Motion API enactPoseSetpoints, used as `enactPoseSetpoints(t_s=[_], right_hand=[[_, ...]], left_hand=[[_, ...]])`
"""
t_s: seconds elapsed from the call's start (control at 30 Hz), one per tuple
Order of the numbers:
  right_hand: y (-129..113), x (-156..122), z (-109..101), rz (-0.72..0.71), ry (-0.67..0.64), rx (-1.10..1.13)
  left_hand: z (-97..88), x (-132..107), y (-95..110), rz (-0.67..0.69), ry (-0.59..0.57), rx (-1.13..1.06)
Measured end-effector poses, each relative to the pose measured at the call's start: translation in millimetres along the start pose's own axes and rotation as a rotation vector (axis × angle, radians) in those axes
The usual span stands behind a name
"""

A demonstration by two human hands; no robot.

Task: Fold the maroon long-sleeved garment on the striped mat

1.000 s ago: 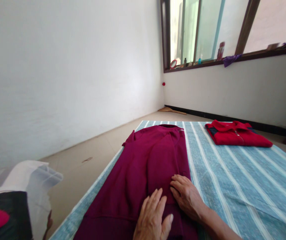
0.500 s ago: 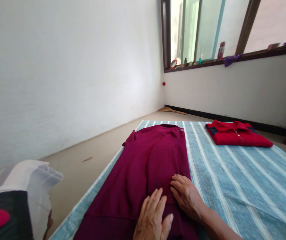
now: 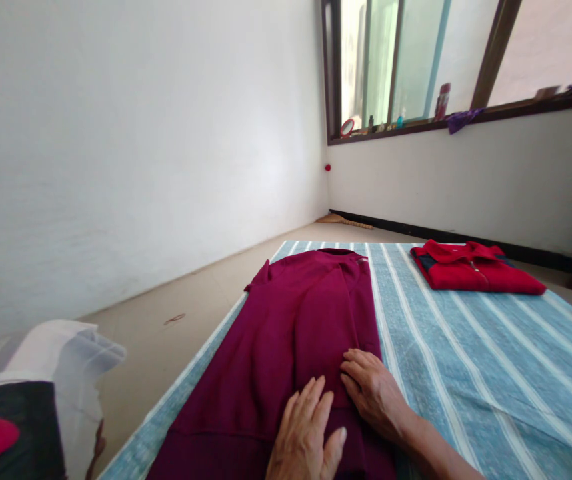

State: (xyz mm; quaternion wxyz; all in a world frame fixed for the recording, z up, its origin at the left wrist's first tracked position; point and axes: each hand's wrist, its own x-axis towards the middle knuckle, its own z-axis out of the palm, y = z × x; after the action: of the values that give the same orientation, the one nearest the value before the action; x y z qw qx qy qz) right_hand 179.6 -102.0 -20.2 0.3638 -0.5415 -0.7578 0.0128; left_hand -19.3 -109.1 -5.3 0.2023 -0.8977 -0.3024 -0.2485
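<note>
A maroon sweatshirt (image 3: 296,320) lies lengthwise on a blue striped mat (image 3: 466,360), its sides folded in. My left hand (image 3: 306,433) rests flat on its lower part, fingers stretched out. Beside it, my right hand (image 3: 373,390) lies palm down on the sweatshirt's right edge, fingers extended toward the left and touching the fabric. Neither hand holds anything.
A folded red shirt (image 3: 473,267) sits at the mat's far right. A translucent plastic bag (image 3: 61,373) with dark and red clothes is at the lower left on the tiled floor (image 3: 176,307). White walls surround; a windowsill (image 3: 416,120) carries small bottles and a cloth.
</note>
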Motion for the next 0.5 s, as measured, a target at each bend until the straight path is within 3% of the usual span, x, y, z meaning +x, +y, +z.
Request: enactPoseSetpoints(t_s=[0.5], right_hand=[[0.5, 0.0, -0.5, -0.007, 0.002, -0.008]], left_hand=[[4.1, -3.8, -0.2, -0.032, 0.013, -0.07]])
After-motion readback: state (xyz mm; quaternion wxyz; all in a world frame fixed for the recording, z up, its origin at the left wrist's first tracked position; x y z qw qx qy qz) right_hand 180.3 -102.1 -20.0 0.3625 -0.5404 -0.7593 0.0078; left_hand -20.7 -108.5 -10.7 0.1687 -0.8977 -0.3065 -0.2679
